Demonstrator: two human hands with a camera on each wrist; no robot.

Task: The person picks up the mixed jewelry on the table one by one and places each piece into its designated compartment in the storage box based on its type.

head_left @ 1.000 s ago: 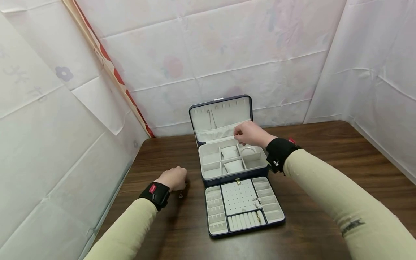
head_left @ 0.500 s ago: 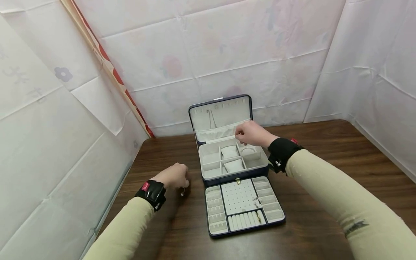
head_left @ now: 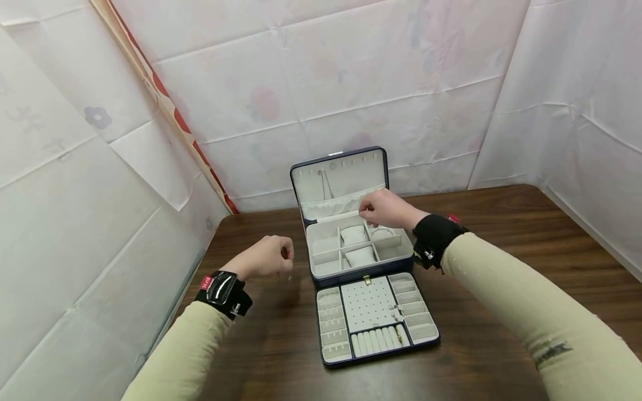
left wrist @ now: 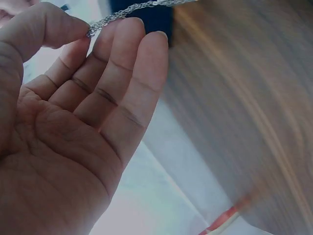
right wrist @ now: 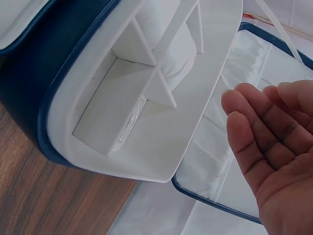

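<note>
The left hand (head_left: 264, 257) pinched a thin, limp silver chain (left wrist: 128, 11), best held by its end; the right hand (head_left: 386, 207) hovered relaxed over the navy jewellery box (head_left: 351, 223)

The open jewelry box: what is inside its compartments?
In the jewelry box, two white cushions fill the middle compartments, and a thin bracelet lies at the back right. The right hand covers part of that corner; the left compartments look empty.

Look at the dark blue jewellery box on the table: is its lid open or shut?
Open. The jewellery box has its lid standing upright at the back, so the pale compartments inside show, and its tray lies on the table in front.
</note>
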